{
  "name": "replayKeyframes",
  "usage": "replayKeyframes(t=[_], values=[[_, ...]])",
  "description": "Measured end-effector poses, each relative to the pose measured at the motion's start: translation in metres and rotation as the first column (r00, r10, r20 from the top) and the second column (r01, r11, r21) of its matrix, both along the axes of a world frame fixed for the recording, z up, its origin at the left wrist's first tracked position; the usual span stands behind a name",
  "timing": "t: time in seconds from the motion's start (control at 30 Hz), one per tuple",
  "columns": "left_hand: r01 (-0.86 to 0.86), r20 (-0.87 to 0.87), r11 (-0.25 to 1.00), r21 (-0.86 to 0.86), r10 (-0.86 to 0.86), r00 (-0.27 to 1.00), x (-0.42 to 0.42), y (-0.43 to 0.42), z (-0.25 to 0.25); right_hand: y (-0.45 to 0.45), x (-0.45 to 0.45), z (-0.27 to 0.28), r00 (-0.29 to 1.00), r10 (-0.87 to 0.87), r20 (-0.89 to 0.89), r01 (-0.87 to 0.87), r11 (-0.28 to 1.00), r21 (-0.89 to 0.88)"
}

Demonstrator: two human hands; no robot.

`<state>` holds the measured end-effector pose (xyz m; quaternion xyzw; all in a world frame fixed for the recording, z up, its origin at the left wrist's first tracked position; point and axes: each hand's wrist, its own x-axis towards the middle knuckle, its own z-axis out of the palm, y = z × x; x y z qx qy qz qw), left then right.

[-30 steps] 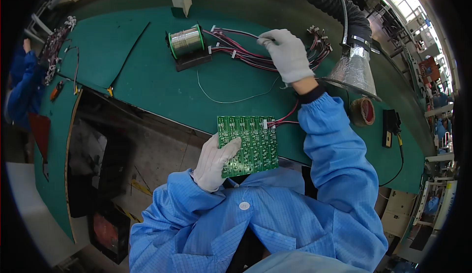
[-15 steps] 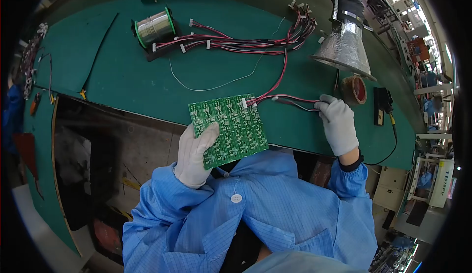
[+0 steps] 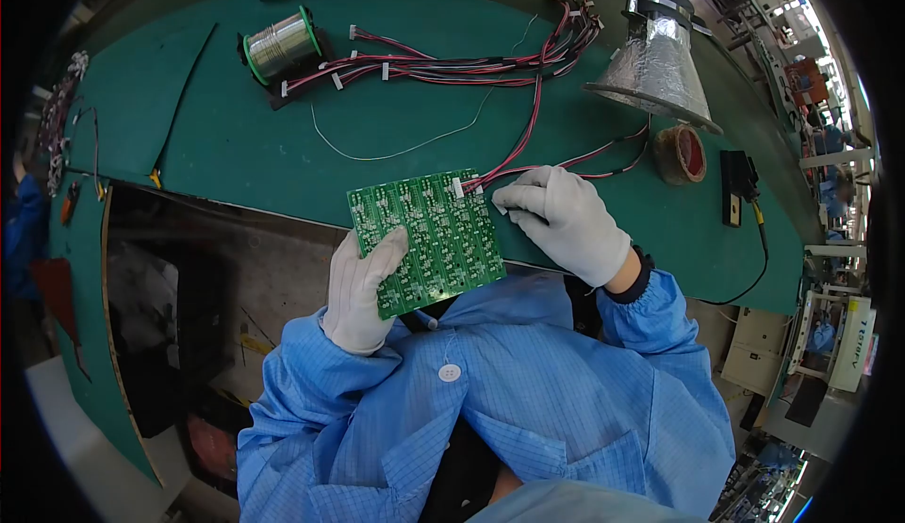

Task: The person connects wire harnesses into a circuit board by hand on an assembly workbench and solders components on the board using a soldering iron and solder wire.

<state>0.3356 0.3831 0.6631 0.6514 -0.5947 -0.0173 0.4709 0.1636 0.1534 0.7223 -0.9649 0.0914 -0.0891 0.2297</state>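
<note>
Two-handed: gripping the green circuit board (image 3: 441, 236) partly over the bench (image 3: 255, 141) with the left hand (image 3: 363, 287), drawing the right hand (image 3: 564, 220) leftward to just beside it, pinching narrowly, seemingly on a wire lead (image 3: 619, 171), bringing lead and board close.

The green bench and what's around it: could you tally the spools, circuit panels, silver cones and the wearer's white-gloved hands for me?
Wire spool: 1
Green circuit panel: 1
Silver cone: 1
White-gloved hands: 2 (left hand, right hand)
Total: 5
</note>
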Motion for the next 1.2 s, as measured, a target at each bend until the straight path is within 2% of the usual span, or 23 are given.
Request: replayKeyframes(t=[0.13,0.2,0.23,0.27,0.3,0.37,0.4,0.5,0.53,0.57,0.6,0.63,0.67,0.7,0.73,0.8,0.87,0.9,1.0,1.07,1.1,1.2], values=[[0.005,0.037,0.999,-0.039,-0.003,0.999,0.003,-0.001,0.004,-0.002,0.010,0.011,0.992,0.021,-0.125,-0.035,0.994,-0.104],[0.003,0.050,0.999,-0.034,-0.001,0.999,0.003,0.000,0.005,-0.006,0.013,0.013,0.980,0.116,-0.163,-0.143,0.975,-0.168],[0.012,-0.023,0.999,0.038,-0.011,1.000,0.003,-0.001,0.006,-0.006,0.015,0.014,0.979,0.121,-0.162,-0.148,0.975,-0.168],[0.026,-0.097,0.994,0.109,-0.016,0.995,0.003,-0.001,0.006,-0.007,0.017,0.016,0.963,0.126,-0.239,-0.167,0.973,-0.160],[0.020,-0.096,0.994,0.110,-0.010,0.995,0.003,-0.003,0.010,-0.007,0.019,0.018,0.940,0.130,-0.314,-0.185,0.971,-0.151],[0.050,0.074,0.995,0.090,-0.057,0.996,0.005,-0.005,0.019,-0.007,0.025,0.021,0.927,0.146,-0.345,-0.215,0.961,-0.172],[0.049,0.075,0.995,0.091,-0.055,0.996,0.005,-0.004,0.017,-0.008,0.027,0.022,0.913,0.154,-0.377,-0.241,0.951,-0.193],[0.027,-0.128,0.988,0.154,-0.008,0.992,0.003,-0.004,0.010,-0.007,0.032,0.022,0.894,0.137,-0.426,-0.260,0.934,-0.244],[0.034,-0.069,0.996,0.079,-0.028,0.997,0.003,-0.005,0.011,-0.008,0.030,0.023,0.895,0.134,-0.425,-0.257,0.935,-0.246],[0.042,-0.008,0.999,0.004,-0.042,0.999,0.003,-0.006,0.012,-0.011,0.028,0.025,0.931,0.138,-0.337,-0.215,0.955,-0.203],[0.039,-0.008,0.999,0.001,-0.039,0.999,0.002,-0.006,0.015,-0.013,0.028,0.027,0.958,0.140,-0.248,-0.182,0.971,-0.156],[0.024,0.018,1.000,0.003,-0.024,1.000,0.000,-0.006,0.018,-0.012,0.030,0.032,0.957,0.149,-0.251,-0.193,0.968,-0.160],[0.007,0.040,1.000,0.006,-0.007,0.999,-0.003,-0.006,0.020,-0.010,0.032,0.040,0.979,0.087,-0.182,-0.082,0.996,0.035],[0.011,0.001,1.000,-0.007,-0.011,1.000,-0.007,-0.008,0.024,-0.006,0.031,0.043,0.992,0.002,-0.130,0.030,0.970,0.240],[0.014,-0.003,1.000,-0.004,-0.014,1.000,-0.012,-0.011,0.028,-0.003,0.031,0.038,0.999,-0.031,-0.043,0.041,0.963,0.266],[0.069,-0.325,0.997,0.047,-0.050,0.945,-0.018,-0.016,0.039,0.000,0.036,0.024,1.000,-0.009,-0.025,0.015,0.973,0.229],[0.069,-0.359,0.993,0.100,-0.028,0.933,-0.021,-0.017,0.047,0.000,0.041,0.018,0.999,0.013,-0.033,-0.008,0.986,0.168],[0.068,-0.445,0.993,0.092,-0.021,0.895,-0.023,-0.016,0.048,0.001,0.043,0.019,0.999,0.025,-0.036,-0.019,0.985,0.169],[0.069,-0.400,0.996,0.062,-0.039,0.916,-0.019,-0.017,0.031,0.003,0.044,0.020,0.998,0.007,-0.056,0.001,0.988,0.155],[0.070,-0.071,0.997,-0.020,-0.071,0.995,-0.016,-0.015,0.021,0.002,0.044,0.019,0.999,-0.018,-0.049,0.026,0.982,0.189],[0.080,-0.017,0.994,-0.068,-0.081,0.997,-0.015,-0.016,0.023,0.002,0.043,0.018,0.999,-0.008,-0.054,0.018,0.982,0.190],[0.062,-0.032,0.995,-0.074,-0.065,0.997,-0.016,-0.017,0.027,0.003,0.042,0.016,0.998,-0.048,-0.038,0.056,0.964,0.260]])
